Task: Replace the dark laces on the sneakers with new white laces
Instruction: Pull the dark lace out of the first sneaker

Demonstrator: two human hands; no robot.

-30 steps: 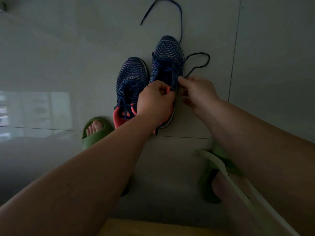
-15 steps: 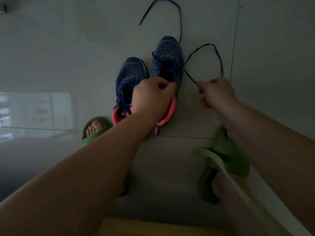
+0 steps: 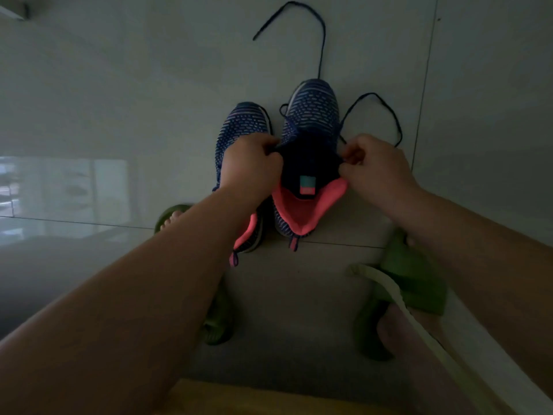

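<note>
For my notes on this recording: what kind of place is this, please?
Probably a home interior, with the person seated low: large glossy grey floor tiles, green rubber house slippers on the feet, and blue knit sneakers set on the floor.

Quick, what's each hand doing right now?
Left hand: pinching the right sneaker's upper edge.
Right hand: pinching the dark lace.

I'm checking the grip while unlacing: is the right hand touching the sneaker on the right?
Touching. The head view shows the right hand with fingers curled onto the collar edge of the right sneaker, no gap visible.
</note>
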